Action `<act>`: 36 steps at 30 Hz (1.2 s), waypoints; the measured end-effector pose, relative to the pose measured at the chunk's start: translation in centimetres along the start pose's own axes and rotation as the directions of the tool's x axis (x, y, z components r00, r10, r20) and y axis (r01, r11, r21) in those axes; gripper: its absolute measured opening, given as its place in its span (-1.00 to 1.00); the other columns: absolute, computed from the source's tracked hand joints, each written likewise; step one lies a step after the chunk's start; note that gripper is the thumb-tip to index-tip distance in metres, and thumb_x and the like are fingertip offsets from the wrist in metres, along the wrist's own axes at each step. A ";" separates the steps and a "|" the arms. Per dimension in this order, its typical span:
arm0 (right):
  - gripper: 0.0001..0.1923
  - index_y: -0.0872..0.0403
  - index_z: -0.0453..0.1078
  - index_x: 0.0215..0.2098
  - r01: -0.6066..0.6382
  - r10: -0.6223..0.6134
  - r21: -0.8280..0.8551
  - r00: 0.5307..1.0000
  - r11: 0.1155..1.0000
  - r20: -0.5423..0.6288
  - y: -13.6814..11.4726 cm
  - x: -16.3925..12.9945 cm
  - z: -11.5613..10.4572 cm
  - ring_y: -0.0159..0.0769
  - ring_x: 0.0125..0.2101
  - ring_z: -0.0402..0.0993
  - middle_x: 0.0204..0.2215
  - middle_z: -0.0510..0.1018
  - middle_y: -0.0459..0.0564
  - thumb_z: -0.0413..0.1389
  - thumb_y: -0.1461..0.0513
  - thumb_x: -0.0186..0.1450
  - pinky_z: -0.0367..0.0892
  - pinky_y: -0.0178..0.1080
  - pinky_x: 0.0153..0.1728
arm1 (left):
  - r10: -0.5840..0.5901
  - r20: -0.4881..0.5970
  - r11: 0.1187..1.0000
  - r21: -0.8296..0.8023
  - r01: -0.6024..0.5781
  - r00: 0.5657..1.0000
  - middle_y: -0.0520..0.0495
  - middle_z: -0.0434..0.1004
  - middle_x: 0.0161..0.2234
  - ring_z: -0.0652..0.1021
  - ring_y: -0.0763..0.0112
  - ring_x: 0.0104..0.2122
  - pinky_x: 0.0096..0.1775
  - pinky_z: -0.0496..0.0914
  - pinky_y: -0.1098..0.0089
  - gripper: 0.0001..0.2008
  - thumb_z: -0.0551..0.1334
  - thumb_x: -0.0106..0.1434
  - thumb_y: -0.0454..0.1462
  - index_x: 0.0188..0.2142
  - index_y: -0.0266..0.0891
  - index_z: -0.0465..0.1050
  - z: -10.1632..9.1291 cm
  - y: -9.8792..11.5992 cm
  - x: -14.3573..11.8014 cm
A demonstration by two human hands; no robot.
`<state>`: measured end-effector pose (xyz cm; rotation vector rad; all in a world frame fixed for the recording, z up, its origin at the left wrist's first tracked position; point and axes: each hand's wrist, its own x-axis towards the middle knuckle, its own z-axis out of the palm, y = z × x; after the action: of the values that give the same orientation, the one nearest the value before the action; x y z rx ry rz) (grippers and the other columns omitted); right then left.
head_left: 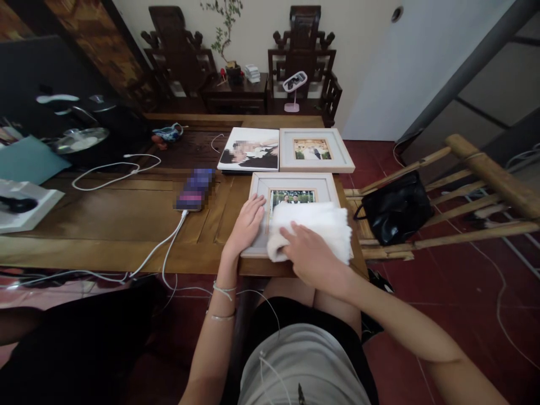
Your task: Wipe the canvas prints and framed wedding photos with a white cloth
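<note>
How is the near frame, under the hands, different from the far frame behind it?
The near frame is partly covered by a white cloth under the right hand; the far frame is uncovered. The left hand touches the near frame, while no hand touches the far frame. The near frame's photo shows greenery; the far frame's photo has golden tones. Both are pale, with a light border around a small photo.

Is a wooden desk [113,222]; bears a framed photo [293,182] at the near right corner, a second frame [313,147] by the far right corner, a phone [194,190] and looped cable [135,168] farther left.
</note>
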<state>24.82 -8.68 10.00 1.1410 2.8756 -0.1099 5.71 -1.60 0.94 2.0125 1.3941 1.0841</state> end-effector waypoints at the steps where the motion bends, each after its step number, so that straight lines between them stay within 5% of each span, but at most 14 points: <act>1: -0.69 0.21 0.55 -0.20 0.023 -0.023 0.009 1.000 1.000 -0.010 -0.5 0.8 0.3 0.13 0.14 0.26 0.11 0.40 0.27 -0.02 0.43 0.22 0.25 0.06 0.09 | 0.005 -0.003 1.000 0.006 -0.005 1.000 -0.16 0.35 0.20 0.20 0.24 0.29 0.29 0.06 0.04 -0.57 -0.09 0.44 -0.10 0.10 -0.21 0.37 0.0 0.0 0.0; 5: -0.65 0.21 0.54 -0.15 0.031 -0.031 0.003 0.998 1.000 -0.049 -1.1 1.7 1.1 0.11 0.22 0.16 0.18 0.35 0.23 -0.05 0.44 0.25 0.16 0.06 0.17 | 0.043 -0.006 0.999 0.032 -0.043 0.999 -0.19 0.34 0.20 0.20 0.26 0.29 0.29 0.07 0.07 -0.57 -0.10 0.45 -0.13 0.12 -0.25 0.35 -0.1 0.2 -0.2; 12: -0.60 0.15 0.56 -0.19 -0.219 0.222 -0.072 0.975 0.973 0.030 2.5 -4.9 0.1 0.10 0.21 0.21 0.16 0.40 0.13 0.00 0.49 0.12 0.18 0.11 0.17 | 0.103 0.016 0.990 0.099 -0.104 0.995 -0.24 0.31 0.21 0.16 0.22 0.30 0.29 0.08 0.06 -0.61 -0.03 0.43 -0.19 0.14 -0.29 0.32 0.0 0.1 -0.4; 17: -0.52 0.09 0.56 -0.22 -0.349 0.344 -0.110 0.937 0.930 -0.064 5.3 -7.0 0.2 -0.02 0.22 0.21 0.14 0.44 0.01 -0.04 0.52 0.04 0.19 0.07 0.17 | 0.135 0.021 0.986 0.101 -0.136 0.991 -0.26 0.30 0.22 0.17 0.22 0.30 0.29 0.09 0.06 -0.63 -0.03 0.42 -0.26 0.14 -0.31 0.32 -0.1 -0.1 -0.5; 24: -0.46 0.15 0.49 -0.04 -0.447 0.418 -0.104 0.882 0.889 -0.219 11.0 0.9 0.1 0.14 0.22 0.16 0.20 0.35 0.15 -0.07 0.53 0.10 0.20 0.24 0.09 | 0.162 0.014 0.983 0.089 -0.162 0.987 -0.24 0.36 0.18 0.20 0.22 0.29 0.26 0.14 0.01 -0.63 -0.03 0.40 -0.34 0.14 -0.27 0.32 -0.1 0.0 -0.4; 28: -0.50 0.17 0.46 0.00 -0.322 0.258 -0.135 0.899 0.937 -0.355 10.8 7.3 -0.6 0.14 0.31 -0.07 0.31 0.15 0.16 -0.09 0.52 0.19 -0.07 0.29 0.22 | 0.172 0.019 0.982 0.083 -0.173 0.985 -0.23 0.38 0.17 0.22 0.21 0.28 0.25 0.17 -0.01 -0.63 -0.02 0.38 -0.36 0.12 -0.27 0.34 -0.2 0.1 -0.3; 32: -0.60 0.12 0.46 0.00 -0.054 -0.004 -0.198 0.960 0.979 -0.281 8.4 11.6 0.4 0.05 0.32 -0.07 0.31 0.16 0.12 -0.06 0.45 0.30 -0.14 0.21 0.27 | 0.163 0.022 0.984 0.064 -0.164 0.986 -0.17 0.43 0.13 0.28 0.21 0.26 0.25 0.19 0.00 -0.65 0.00 0.38 -0.36 0.08 -0.22 0.39 -0.3 0.1 -0.3; 36: -0.58 0.10 0.42 0.06 -0.050 0.018 -0.188 0.986 0.981 -0.166 8.1 12.4 1.4 0.01 0.30 0.03 0.27 0.25 0.10 -0.10 0.44 0.33 -0.09 0.19 0.25 | 0.164 0.005 0.985 0.054 -0.164 0.986 -0.17 0.46 0.11 0.32 0.21 0.23 0.24 0.21 0.03 -0.66 0.02 0.37 -0.35 0.07 -0.23 0.41 -0.4 0.2 -0.3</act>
<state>21.36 5.60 7.35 1.2138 2.9228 0.2696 5.43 -1.96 1.27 2.1993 1.2882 1.1247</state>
